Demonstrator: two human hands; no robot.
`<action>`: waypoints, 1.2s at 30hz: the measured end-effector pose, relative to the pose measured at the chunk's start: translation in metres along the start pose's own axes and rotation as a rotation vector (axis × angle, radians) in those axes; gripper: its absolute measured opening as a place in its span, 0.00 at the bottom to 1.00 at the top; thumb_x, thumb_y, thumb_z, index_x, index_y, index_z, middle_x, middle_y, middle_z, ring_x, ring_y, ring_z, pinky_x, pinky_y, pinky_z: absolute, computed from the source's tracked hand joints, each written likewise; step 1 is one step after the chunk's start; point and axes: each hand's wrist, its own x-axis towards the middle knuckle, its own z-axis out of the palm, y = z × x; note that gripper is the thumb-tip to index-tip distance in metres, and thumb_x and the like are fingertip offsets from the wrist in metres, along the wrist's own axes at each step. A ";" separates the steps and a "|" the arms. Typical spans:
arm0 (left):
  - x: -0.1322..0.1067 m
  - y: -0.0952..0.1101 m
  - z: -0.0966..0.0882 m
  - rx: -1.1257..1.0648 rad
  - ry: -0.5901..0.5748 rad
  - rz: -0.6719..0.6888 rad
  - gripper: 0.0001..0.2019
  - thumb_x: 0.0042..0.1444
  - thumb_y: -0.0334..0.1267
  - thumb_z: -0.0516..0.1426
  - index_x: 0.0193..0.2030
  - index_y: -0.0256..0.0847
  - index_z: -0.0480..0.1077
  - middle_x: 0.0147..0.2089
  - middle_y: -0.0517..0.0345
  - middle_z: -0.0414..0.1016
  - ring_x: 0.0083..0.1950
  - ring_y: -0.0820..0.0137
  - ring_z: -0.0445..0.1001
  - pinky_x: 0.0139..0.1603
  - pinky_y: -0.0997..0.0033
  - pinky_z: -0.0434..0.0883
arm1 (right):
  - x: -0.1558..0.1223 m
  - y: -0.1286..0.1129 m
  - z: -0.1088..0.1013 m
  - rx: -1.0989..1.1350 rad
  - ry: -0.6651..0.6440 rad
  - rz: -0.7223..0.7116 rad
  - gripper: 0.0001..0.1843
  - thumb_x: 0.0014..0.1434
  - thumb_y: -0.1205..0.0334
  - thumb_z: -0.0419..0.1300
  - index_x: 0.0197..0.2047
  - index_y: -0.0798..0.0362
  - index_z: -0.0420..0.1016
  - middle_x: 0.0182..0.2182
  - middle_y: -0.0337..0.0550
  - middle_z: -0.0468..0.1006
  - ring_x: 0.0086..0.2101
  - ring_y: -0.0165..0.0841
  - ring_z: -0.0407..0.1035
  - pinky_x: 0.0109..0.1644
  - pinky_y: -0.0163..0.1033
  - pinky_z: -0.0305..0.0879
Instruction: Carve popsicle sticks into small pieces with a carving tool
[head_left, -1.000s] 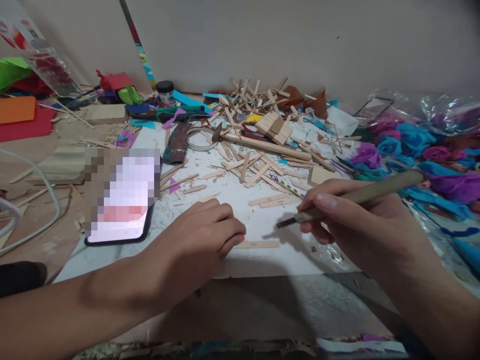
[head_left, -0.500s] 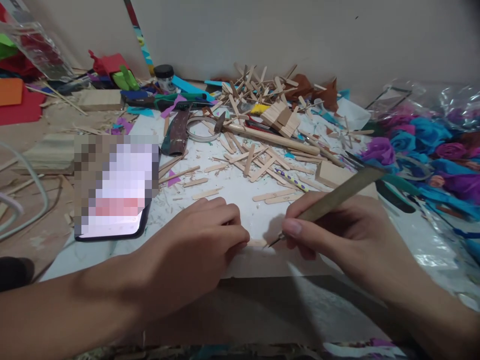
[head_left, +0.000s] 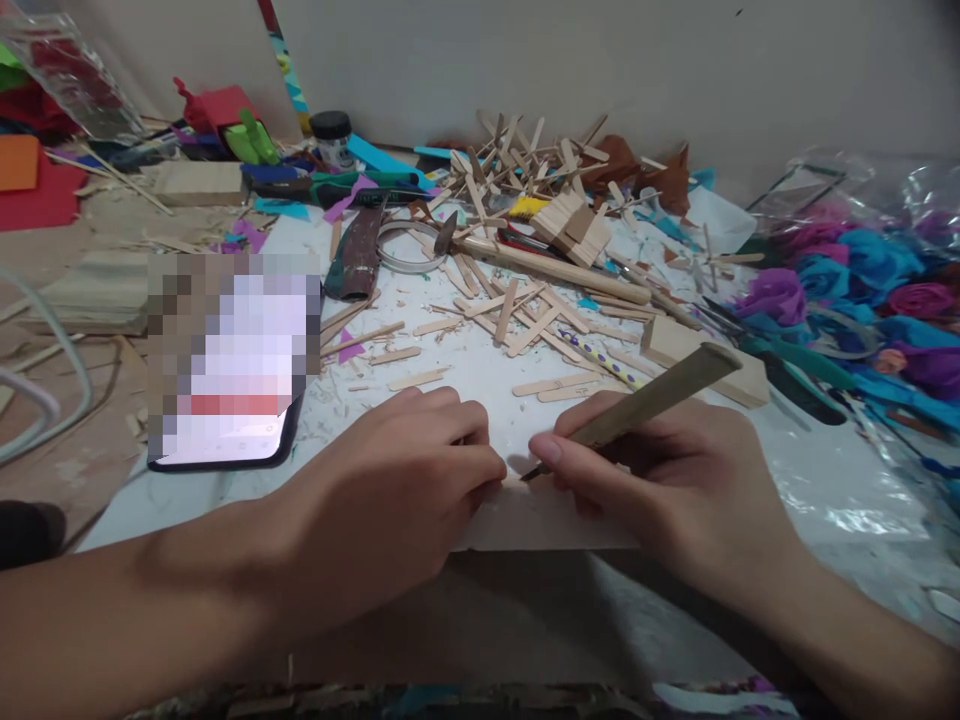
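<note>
Left hand: the person's left hand (head_left: pixel 427 470) lies palm down, fingers curled under, its fingertips at a thin craft stick (head_left: pixel 516 484); whether they pinch it or only press it down, one cannot tell.
Right hand: the right hand (head_left: pixel 667 475) grasps a wooden-handled tool (head_left: pixel 652 392) much like a pen, thumb along one side, the handle slanting up and away to the right.
Tool tip: the narrow dark end points down and left, at the stick, just beside the left fingertips (actual contact is too small to make out).
Craft stick: it lies near the front edge of a white sheet (head_left: pixel 547 528), between the two hands and mostly covered by them.
Marked sticks: two more craft sticks (head_left: pixel 556 385) with small dark marks lie flat just beyond the hands.
Phone: a phone (head_left: pixel 240 460) with a lit, partly pixelated screen is at the left, near the left forearm.
Hammer: a hammer (head_left: pixel 555 266) lies across the middle, its head beside a roll of tape (head_left: pixel 412 267).
Stick pile: a tangled heap of sticks (head_left: pixel 517 160) stands at the back, against the wall, with loose ones scattered in front of it.
Right side: a pale wooden block (head_left: pixel 671 342) sits beyond the right hand; a green-handled tool (head_left: pixel 816 388) lies near it, and past that are purple and blue paper flowers (head_left: pixel 772 295).
Back left: a dark-lidded jar (head_left: pixel 331 135) stands upright near a blue strip (head_left: pixel 382 162).
</note>
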 end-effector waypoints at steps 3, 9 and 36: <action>-0.001 0.000 -0.001 0.005 -0.001 0.008 0.14 0.71 0.24 0.58 0.42 0.41 0.85 0.41 0.58 0.81 0.42 0.63 0.74 0.46 0.59 0.65 | 0.000 -0.001 0.000 -0.068 0.006 -0.066 0.25 0.71 0.39 0.72 0.27 0.45 0.84 0.19 0.40 0.78 0.21 0.34 0.68 0.24 0.42 0.57; 0.000 0.000 -0.001 0.003 -0.011 -0.005 0.13 0.72 0.24 0.59 0.40 0.40 0.84 0.40 0.58 0.80 0.41 0.63 0.73 0.45 0.59 0.65 | -0.001 -0.003 0.002 -0.110 -0.016 -0.111 0.27 0.73 0.39 0.71 0.27 0.45 0.83 0.25 0.42 0.84 0.23 0.34 0.70 0.27 0.44 0.58; 0.000 0.004 0.000 0.080 -0.039 0.003 0.14 0.72 0.25 0.56 0.41 0.40 0.82 0.39 0.56 0.80 0.40 0.60 0.73 0.44 0.57 0.64 | 0.023 0.002 0.006 0.434 -0.168 0.320 0.29 0.57 0.35 0.81 0.27 0.49 0.79 0.18 0.37 0.77 0.16 0.29 0.65 0.18 0.35 0.56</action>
